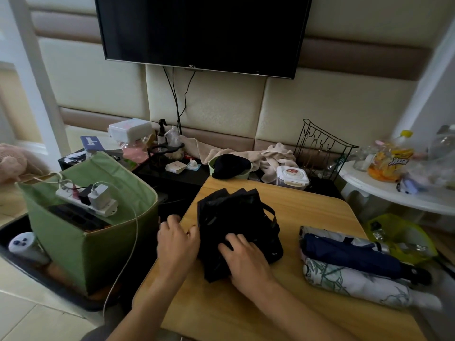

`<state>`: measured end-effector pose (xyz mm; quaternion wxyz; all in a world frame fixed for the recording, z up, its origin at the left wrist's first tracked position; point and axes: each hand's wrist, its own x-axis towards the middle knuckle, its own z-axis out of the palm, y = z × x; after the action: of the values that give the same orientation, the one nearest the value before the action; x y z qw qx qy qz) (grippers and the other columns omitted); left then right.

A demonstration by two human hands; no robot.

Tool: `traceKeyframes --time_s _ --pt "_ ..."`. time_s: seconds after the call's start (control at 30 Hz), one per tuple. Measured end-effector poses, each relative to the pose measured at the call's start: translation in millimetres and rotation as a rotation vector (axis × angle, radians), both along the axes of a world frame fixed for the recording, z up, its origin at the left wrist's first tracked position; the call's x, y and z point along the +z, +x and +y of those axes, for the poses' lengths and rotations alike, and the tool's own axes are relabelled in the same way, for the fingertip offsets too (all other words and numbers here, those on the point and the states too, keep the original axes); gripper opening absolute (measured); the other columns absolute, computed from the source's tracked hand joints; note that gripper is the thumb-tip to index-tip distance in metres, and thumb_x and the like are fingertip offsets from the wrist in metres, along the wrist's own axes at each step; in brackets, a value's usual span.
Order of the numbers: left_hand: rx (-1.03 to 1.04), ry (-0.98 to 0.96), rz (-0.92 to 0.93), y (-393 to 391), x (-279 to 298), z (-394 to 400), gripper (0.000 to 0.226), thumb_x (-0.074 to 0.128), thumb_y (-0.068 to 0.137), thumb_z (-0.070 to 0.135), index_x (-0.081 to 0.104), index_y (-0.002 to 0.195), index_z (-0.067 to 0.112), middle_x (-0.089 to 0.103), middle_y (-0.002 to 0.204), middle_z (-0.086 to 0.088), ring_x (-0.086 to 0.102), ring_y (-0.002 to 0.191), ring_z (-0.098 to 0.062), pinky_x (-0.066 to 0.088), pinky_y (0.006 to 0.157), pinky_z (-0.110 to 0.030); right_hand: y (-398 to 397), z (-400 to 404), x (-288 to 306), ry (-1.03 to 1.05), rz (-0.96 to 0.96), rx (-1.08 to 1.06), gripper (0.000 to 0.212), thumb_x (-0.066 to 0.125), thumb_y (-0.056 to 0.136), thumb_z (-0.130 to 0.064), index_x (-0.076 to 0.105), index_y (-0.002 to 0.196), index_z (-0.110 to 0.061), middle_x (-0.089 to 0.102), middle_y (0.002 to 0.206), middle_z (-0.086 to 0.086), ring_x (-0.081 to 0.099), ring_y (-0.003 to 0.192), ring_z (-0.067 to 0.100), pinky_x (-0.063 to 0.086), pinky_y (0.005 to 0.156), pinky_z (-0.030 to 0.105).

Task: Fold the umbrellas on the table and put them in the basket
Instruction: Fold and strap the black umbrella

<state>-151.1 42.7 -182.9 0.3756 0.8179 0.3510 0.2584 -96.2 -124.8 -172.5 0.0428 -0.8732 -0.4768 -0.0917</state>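
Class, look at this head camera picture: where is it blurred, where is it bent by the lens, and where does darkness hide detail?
Head view: the left hand is motion-blurred; straight wall panels bow towards the edges; the black umbrella is too dark to show its folds.

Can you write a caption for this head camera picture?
Two hands, left and right, fold a black umbrella on the wooden table.

black umbrella (pixel 236 217) half-folded under both hands, navy (pixel 349 254) and floral (pixel 349 283) ones folded off right, green basket (pixel 105 242) left
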Motion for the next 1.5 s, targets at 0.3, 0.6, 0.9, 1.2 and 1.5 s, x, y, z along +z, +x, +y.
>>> traceKeyframes --time_s 0.3,0.6,0.9,1.2,1.5 --pt "-0.16 -0.924 -0.016 -37.7 13.7 -12.0 0.043 0.05 0.105 0.042 0.056 0.115 0.002 0.077 0.085 -0.02 0.077 0.075 -0.035 0.061 0.064 -0.04 12.7 4.7 -1.6 0.063 -0.031 0.01 0.042 0.053 0.098 0.002 0.057 0.137 -0.013 0.049 0.145 0.014 0.048 0.133 0.035 0.047 0.103 0.046" --pt "-0.253 -1.145 -0.346 -0.9 4.2 -28.8 0.043 0.075 0.091 0.01 0.054 0.129 0.005 0.074 0.113 -0.02 0.074 0.099 -0.034 0.062 0.078 -0.045 12.4 1.7 -2.4 0.075 -0.062 0.012 0.042 0.074 0.087 -0.005 0.069 0.127 -0.017 0.057 0.138 0.015 0.058 0.126 0.034 0.058 0.093 0.044" --pt "-0.228 -0.844 -0.119 3.1 11.5 -8.9 0.074 0.072 0.091 0.001 0.019 0.133 0.03 0.058 0.108 -0.01 0.064 0.094 -0.026 0.057 0.072 -0.037 -18.4 -12.7 -4.7 -0.03 0.028 -0.086 0.053 0.049 0.105 -0.011 0.028 0.153 -0.017 0.045 0.14 0.011 0.048 0.125 0.031 0.038 0.105 0.042" --pt "-0.334 0.101 0.165 -29.4 -19.1 10.4 0.072 0.082 0.081 0.028 0.036 0.137 0.031 0.043 0.134 -0.001 0.049 0.122 -0.02 0.05 0.102 -0.039 -6.6 -21.2 0.9 0.164 0.167 0.06 0.045 0.039 0.102 -0.062 0.06 0.099 -0.021 0.051 0.095 -0.006 0.055 0.083 0.014 0.047 0.066 0.032" --pt "-0.76 0.608 0.289 -38.7 -20.3 -1.2 0.044 0.046 0.1 0.015 0.052 0.136 0.041 0.043 0.138 0.017 0.033 0.13 -0.009 0.024 0.107 -0.029 23.1 -11.9 20.2 0.381 -0.201 -0.305 0.041 0.066 0.094 -0.035 0.062 0.129 -0.014 0.056 0.136 0.009 0.054 0.123 0.03 0.05 0.094 0.044"
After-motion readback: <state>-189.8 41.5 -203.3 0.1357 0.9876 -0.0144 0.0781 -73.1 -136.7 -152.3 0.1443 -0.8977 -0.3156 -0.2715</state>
